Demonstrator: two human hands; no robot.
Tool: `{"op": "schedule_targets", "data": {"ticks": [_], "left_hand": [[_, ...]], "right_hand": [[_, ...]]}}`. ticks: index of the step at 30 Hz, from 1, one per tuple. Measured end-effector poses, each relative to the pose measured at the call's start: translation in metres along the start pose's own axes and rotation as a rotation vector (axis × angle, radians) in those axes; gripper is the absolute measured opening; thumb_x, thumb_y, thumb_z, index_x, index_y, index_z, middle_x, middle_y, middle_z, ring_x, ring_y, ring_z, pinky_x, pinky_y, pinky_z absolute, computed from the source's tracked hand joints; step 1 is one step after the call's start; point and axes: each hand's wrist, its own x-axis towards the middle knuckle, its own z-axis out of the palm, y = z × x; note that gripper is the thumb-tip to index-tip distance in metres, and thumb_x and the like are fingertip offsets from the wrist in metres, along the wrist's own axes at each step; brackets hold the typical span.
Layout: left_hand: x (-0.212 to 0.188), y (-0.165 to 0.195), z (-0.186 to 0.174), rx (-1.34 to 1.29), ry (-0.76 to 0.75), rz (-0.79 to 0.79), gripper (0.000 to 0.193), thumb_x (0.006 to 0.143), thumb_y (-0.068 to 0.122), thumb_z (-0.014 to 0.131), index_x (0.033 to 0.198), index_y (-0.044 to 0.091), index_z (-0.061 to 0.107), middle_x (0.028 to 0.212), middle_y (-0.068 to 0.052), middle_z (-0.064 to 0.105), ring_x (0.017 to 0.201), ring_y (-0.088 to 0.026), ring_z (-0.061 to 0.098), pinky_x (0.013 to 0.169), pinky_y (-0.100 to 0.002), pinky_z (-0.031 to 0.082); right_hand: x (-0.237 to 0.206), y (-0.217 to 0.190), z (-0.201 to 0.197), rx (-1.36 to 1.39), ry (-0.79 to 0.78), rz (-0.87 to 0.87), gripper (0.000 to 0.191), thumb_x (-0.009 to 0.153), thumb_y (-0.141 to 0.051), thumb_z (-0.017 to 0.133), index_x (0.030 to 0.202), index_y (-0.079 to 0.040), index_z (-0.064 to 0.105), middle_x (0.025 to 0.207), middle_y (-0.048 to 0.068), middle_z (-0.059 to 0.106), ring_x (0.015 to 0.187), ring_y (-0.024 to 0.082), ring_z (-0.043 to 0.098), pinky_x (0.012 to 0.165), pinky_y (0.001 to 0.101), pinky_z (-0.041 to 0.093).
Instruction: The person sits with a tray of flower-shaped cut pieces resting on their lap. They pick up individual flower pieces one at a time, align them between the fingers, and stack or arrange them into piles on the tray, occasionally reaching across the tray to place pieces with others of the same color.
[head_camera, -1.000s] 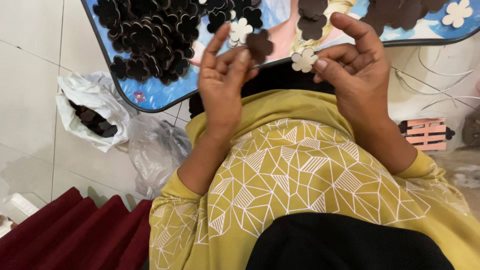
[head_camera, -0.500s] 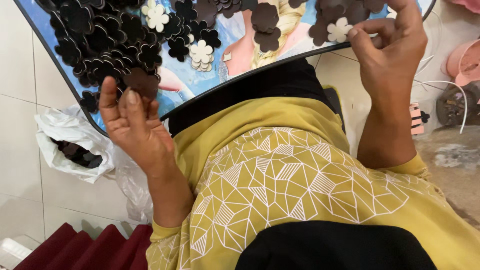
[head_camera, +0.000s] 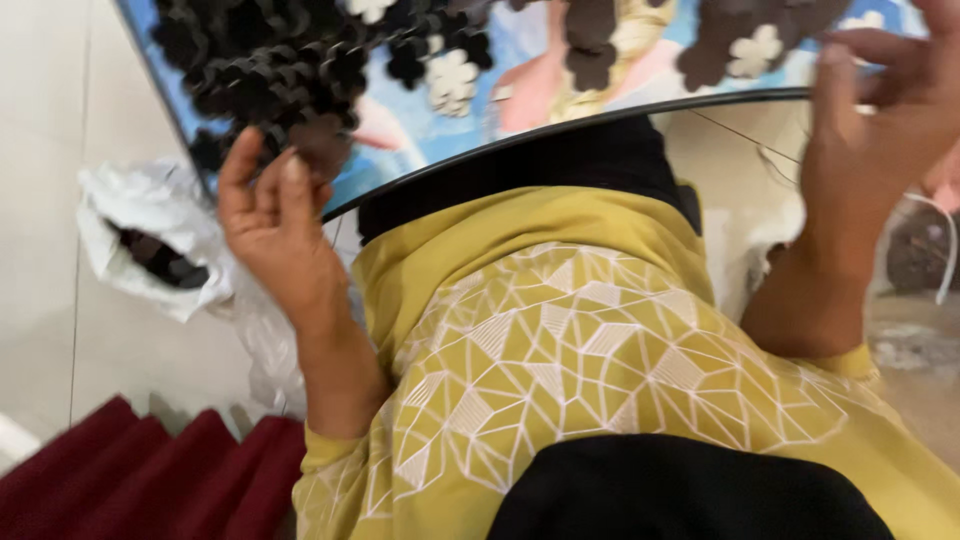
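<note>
Brown flower piece (head_camera: 318, 145) pinched at our left hand's (head_camera: 275, 225) fingertips.
We see it touching the tray's (head_camera: 560, 125) near-left edge, just below the dark pile (head_camera: 270, 60); our right hand (head_camera: 880, 110), fingers curled, grip unclear, is well apart.

We see a low round table (head_camera: 640, 108) with a dark rim and a colourful blue picture top. A thick heap of dark brown flower-shaped cutouts (head_camera: 270, 60) lies on its left part, and cream flower cutouts (head_camera: 452, 78) lie scattered among more brown ones further right. The table stands on pale floor tiles (head_camera: 40, 180), where a crumpled white plastic bag (head_camera: 150, 240) lies beside it.
</note>
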Motion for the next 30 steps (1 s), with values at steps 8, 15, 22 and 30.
{"op": "schedule_targets", "data": {"ticks": [8, 15, 22, 30], "left_hand": [[0.007, -0.006, -0.016, -0.076, -0.043, 0.034, 0.041, 0.105, 0.002, 0.071, 0.143, 0.002, 0.056, 0.114, -0.009, 0.076, 0.094, -0.010, 0.070, 0.081, -0.024, 0.057], [-0.002, 0.006, -0.009, -0.084, -0.056, 0.017, 0.041, 0.105, 0.001, 0.071, 0.143, 0.002, 0.056, 0.114, -0.009, 0.075, 0.095, -0.009, 0.069, 0.085, -0.024, 0.057], [-0.018, 0.006, 0.025, -0.086, -0.218, -0.067, 0.042, 0.104, -0.001, 0.069, 0.144, -0.001, 0.055, 0.117, -0.010, 0.074, 0.102, -0.009, 0.069, 0.091, -0.023, 0.057], [-0.024, 0.012, 0.051, -0.077, -0.290, -0.108, 0.044, 0.104, -0.002, 0.068, 0.146, 0.000, 0.055, 0.114, -0.010, 0.074, 0.095, -0.006, 0.067, 0.083, -0.019, 0.055]], "right_hand": [[0.011, 0.028, 0.042, 0.116, -0.364, -0.131, 0.035, 0.126, -0.006, 0.033, 0.150, 0.008, 0.054, 0.140, 0.018, 0.067, 0.122, 0.023, 0.068, 0.105, 0.0343, 0.058], [0.011, -0.033, 0.052, -0.204, -0.325, -0.436, 0.020, 0.127, 0.003, 0.043, 0.142, 0.009, 0.054, 0.121, 0.021, 0.070, 0.109, 0.025, 0.071, 0.097, 0.0327, 0.057], [0.017, -0.129, 0.098, -0.001, -0.382, -0.447, 0.046, 0.108, 0.009, 0.075, 0.147, 0.000, 0.052, 0.110, 0.011, 0.076, 0.094, 0.018, 0.069, 0.092, 0.0284, 0.053], [0.052, -0.174, 0.148, 0.010, -0.578, -0.690, 0.065, 0.094, 0.006, 0.080, 0.150, -0.003, 0.048, 0.117, 0.010, 0.074, 0.100, 0.027, 0.063, 0.091, 0.0359, 0.054]]}}
